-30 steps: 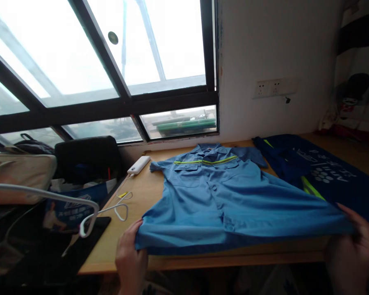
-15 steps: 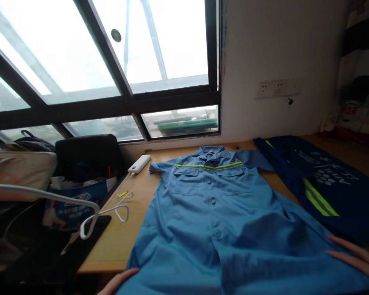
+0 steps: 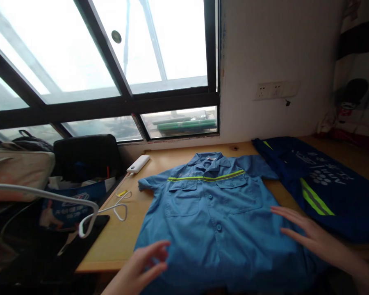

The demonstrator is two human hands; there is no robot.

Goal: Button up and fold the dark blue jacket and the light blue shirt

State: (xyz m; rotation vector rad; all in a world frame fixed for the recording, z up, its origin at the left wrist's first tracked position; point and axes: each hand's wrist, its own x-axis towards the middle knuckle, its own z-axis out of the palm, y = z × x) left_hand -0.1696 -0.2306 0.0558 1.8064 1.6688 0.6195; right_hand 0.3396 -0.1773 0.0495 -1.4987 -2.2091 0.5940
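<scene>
A blue short-sleeved work shirt (image 3: 184, 205) lies front side up on the wooden table (image 3: 110, 250), its collar toward the window and its hem toward me. A yellow-green reflective strip crosses its chest above two flap pockets. Over the lower left part of the shirt is my left hand (image 3: 147, 262), slightly blurred, with fingers curved and apart, holding nothing. My right hand (image 3: 304, 229) is at the shirt's right side, fingers stretched out and spread; whether it touches the cloth I cannot tell.
A folded navy garment (image 3: 322, 176) with yellow-green strips and white print lies to the right. On the left are a white power bank (image 3: 138, 164) and a white cable (image 3: 89, 209) arching in the foreground. Beyond the table's left edge stand a black chair (image 3: 86, 157) and bags.
The shirt has slid toward me, so its collar sits lower and its chest looks wider. Both hands have come off the hem edges and moved inward over the shirt.
</scene>
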